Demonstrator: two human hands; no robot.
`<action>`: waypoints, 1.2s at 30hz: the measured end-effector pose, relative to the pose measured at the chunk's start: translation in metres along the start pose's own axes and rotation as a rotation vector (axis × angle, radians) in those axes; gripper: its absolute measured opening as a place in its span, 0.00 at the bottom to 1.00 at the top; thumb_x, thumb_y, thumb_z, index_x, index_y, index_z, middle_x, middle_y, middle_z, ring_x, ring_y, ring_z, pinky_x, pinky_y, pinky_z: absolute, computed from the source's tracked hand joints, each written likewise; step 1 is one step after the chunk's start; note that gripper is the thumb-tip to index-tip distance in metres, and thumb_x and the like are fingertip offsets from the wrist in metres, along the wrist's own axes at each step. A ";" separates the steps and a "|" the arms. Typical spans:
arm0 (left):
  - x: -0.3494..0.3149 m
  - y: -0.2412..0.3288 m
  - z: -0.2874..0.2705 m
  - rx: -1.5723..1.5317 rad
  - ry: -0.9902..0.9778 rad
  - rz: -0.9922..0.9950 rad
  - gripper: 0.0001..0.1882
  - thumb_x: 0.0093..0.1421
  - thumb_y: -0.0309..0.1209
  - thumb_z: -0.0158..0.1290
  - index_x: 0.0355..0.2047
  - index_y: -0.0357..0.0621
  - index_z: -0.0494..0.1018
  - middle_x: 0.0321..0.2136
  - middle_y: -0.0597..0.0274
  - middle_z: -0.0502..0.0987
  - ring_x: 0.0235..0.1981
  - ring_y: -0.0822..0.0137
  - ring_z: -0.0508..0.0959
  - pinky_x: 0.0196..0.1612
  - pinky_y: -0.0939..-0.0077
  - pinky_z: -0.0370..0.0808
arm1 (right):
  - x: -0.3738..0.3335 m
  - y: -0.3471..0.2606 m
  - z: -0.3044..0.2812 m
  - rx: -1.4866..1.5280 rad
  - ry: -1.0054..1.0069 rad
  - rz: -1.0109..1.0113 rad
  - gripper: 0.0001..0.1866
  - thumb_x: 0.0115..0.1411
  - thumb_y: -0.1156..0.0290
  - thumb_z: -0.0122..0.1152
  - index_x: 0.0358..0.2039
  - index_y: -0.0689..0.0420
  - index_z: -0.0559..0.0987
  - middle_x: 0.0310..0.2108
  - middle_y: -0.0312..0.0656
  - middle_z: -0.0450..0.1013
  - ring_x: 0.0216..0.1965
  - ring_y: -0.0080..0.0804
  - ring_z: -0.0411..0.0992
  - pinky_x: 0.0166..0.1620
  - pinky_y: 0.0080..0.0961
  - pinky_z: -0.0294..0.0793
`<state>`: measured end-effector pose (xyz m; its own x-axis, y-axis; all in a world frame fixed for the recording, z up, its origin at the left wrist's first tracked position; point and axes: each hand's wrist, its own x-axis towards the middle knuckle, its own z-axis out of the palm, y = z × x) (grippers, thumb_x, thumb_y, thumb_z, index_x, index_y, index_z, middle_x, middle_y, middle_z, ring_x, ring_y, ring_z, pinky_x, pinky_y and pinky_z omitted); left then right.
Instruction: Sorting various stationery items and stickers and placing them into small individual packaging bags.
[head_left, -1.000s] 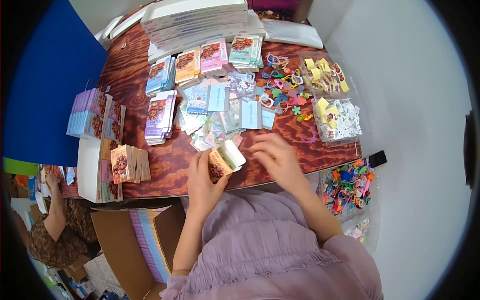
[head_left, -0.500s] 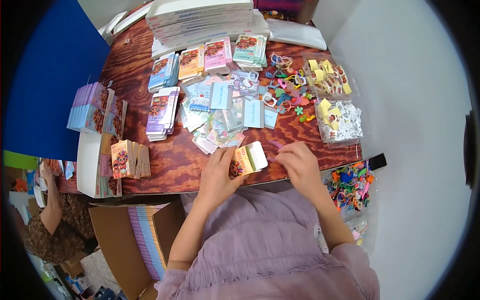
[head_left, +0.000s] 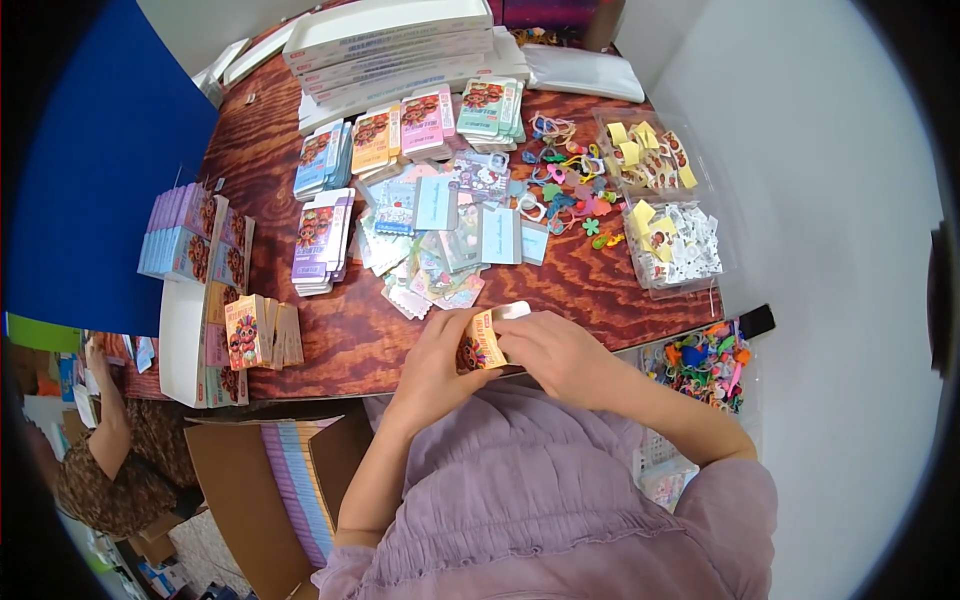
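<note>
At the table's front edge, my left hand (head_left: 435, 358) grips a small orange carton box (head_left: 483, 345) with printed characters on its front. Its white end flap (head_left: 512, 310) stands open. My right hand (head_left: 555, 355) has its bent fingertips at the box's mouth; anything they hold is hidden. Just beyond lies a loose pile of pastel cards and clear sleeves (head_left: 435, 205). Flat, unfilled boxes are stacked around it: purple (head_left: 322, 235), blue (head_left: 322, 160), orange (head_left: 375, 138), pink (head_left: 428, 118) and green (head_left: 490, 107). Colourful small trinkets (head_left: 570, 190) are scattered right of the cards.
Two clear trays (head_left: 675, 250) hold stickers and paper pieces. A bin of trinkets (head_left: 695, 365) and a black phone-like object (head_left: 757, 321) are at right. Left are filled boxes (head_left: 262, 335), a white display tray (head_left: 180, 340), an open carton (head_left: 225, 500) and another person (head_left: 110, 430).
My right hand has moved left to the box's open end. The small purplish piece at its fingertips is now out of sight. My left hand still holds the box, turned slightly.
</note>
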<state>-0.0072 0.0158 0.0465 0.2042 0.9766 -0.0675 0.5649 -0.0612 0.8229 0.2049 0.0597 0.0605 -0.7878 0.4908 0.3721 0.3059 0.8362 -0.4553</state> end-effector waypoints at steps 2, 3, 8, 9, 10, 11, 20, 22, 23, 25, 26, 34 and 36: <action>-0.001 -0.001 0.001 -0.038 0.017 -0.015 0.39 0.47 0.32 0.69 0.59 0.41 0.66 0.52 0.51 0.71 0.52 0.50 0.74 0.53 0.62 0.73 | -0.001 0.001 0.004 0.122 0.138 0.042 0.14 0.56 0.74 0.57 0.43 0.64 0.74 0.49 0.47 0.72 0.47 0.45 0.71 0.49 0.36 0.71; -0.002 -0.003 0.001 -0.078 0.035 -0.033 0.38 0.47 0.31 0.70 0.58 0.38 0.67 0.52 0.51 0.71 0.53 0.51 0.74 0.54 0.64 0.72 | 0.000 0.003 0.004 0.101 0.181 0.051 0.13 0.56 0.76 0.57 0.43 0.64 0.75 0.52 0.48 0.71 0.48 0.46 0.72 0.50 0.38 0.71; -0.001 -0.007 0.005 0.003 0.058 -0.046 0.39 0.46 0.30 0.70 0.58 0.37 0.66 0.51 0.50 0.71 0.52 0.51 0.74 0.54 0.64 0.72 | 0.002 0.056 0.003 -0.005 0.356 0.392 0.05 0.59 0.77 0.58 0.36 0.62 0.78 0.39 0.48 0.75 0.40 0.49 0.74 0.44 0.41 0.73; -0.001 -0.007 0.006 0.026 0.059 -0.035 0.39 0.46 0.30 0.69 0.58 0.37 0.66 0.51 0.50 0.71 0.52 0.51 0.74 0.54 0.64 0.72 | 0.003 0.073 0.000 -0.016 0.331 0.544 0.05 0.60 0.77 0.58 0.36 0.62 0.77 0.37 0.49 0.76 0.39 0.50 0.75 0.43 0.40 0.73; 0.000 -0.006 0.006 0.027 0.058 -0.028 0.39 0.46 0.30 0.69 0.58 0.37 0.66 0.51 0.50 0.71 0.52 0.51 0.74 0.54 0.64 0.72 | 0.002 0.093 0.000 -0.072 0.384 0.599 0.05 0.60 0.76 0.58 0.36 0.62 0.78 0.36 0.49 0.75 0.38 0.51 0.75 0.42 0.40 0.73; 0.000 -0.004 0.006 0.015 0.040 -0.049 0.39 0.47 0.30 0.69 0.58 0.37 0.66 0.51 0.50 0.71 0.52 0.51 0.74 0.54 0.64 0.72 | 0.002 0.110 0.000 -0.125 0.434 0.652 0.05 0.61 0.75 0.58 0.35 0.62 0.78 0.35 0.49 0.74 0.37 0.52 0.74 0.41 0.40 0.73; -0.008 -0.011 0.006 0.001 0.035 -0.070 0.39 0.49 0.35 0.68 0.60 0.41 0.65 0.52 0.52 0.71 0.52 0.50 0.75 0.52 0.60 0.74 | 0.008 0.145 0.001 -0.360 0.350 0.745 0.02 0.58 0.76 0.60 0.32 0.58 0.79 0.36 0.46 0.74 0.35 0.50 0.76 0.38 0.43 0.74; -0.010 -0.012 0.006 -0.006 0.054 -0.051 0.39 0.49 0.35 0.68 0.60 0.41 0.64 0.52 0.52 0.71 0.52 0.50 0.75 0.52 0.60 0.74 | 0.005 0.143 0.002 -0.358 0.320 0.743 0.02 0.58 0.76 0.60 0.33 0.58 0.79 0.36 0.46 0.73 0.35 0.50 0.76 0.38 0.44 0.74; -0.011 -0.011 0.005 -0.013 0.051 -0.062 0.39 0.49 0.34 0.68 0.60 0.41 0.65 0.52 0.52 0.71 0.52 0.50 0.75 0.52 0.60 0.74 | 0.004 0.142 0.002 -0.358 0.293 0.743 0.03 0.58 0.76 0.60 0.33 0.57 0.79 0.36 0.47 0.73 0.34 0.50 0.76 0.38 0.44 0.74; -0.011 -0.010 0.005 -0.022 0.049 -0.072 0.39 0.49 0.34 0.68 0.60 0.41 0.65 0.52 0.52 0.71 0.52 0.50 0.75 0.52 0.60 0.74 | 0.001 0.144 0.004 -0.347 0.315 0.730 0.02 0.57 0.75 0.61 0.32 0.57 0.79 0.36 0.45 0.73 0.35 0.49 0.75 0.38 0.43 0.73; -0.011 -0.010 0.005 -0.025 0.055 -0.075 0.39 0.48 0.32 0.69 0.59 0.39 0.65 0.51 0.51 0.72 0.52 0.50 0.75 0.52 0.62 0.73 | -0.001 0.145 0.005 -0.337 0.340 0.718 0.03 0.57 0.74 0.62 0.32 0.56 0.79 0.35 0.44 0.73 0.36 0.48 0.75 0.38 0.42 0.72; -0.008 -0.009 0.005 -0.022 0.017 -0.071 0.38 0.50 0.35 0.68 0.60 0.40 0.64 0.50 0.51 0.71 0.51 0.49 0.75 0.51 0.60 0.74 | -0.002 0.143 0.004 -0.139 0.363 0.662 0.04 0.56 0.74 0.63 0.31 0.58 0.77 0.35 0.45 0.71 0.34 0.48 0.75 0.37 0.39 0.74; -0.009 -0.013 0.007 -0.041 0.085 -0.059 0.38 0.50 0.34 0.68 0.59 0.40 0.65 0.50 0.51 0.71 0.51 0.50 0.75 0.51 0.61 0.74 | 0.000 0.134 -0.013 0.126 0.464 0.697 0.05 0.57 0.74 0.64 0.32 0.59 0.77 0.31 0.40 0.74 0.30 0.36 0.76 0.34 0.30 0.74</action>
<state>-0.0110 0.0059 0.0320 0.1021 0.9923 -0.0704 0.5404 0.0041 0.8414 0.2531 0.1747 0.0104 -0.1328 0.9579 0.2545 0.5566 0.2846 -0.7805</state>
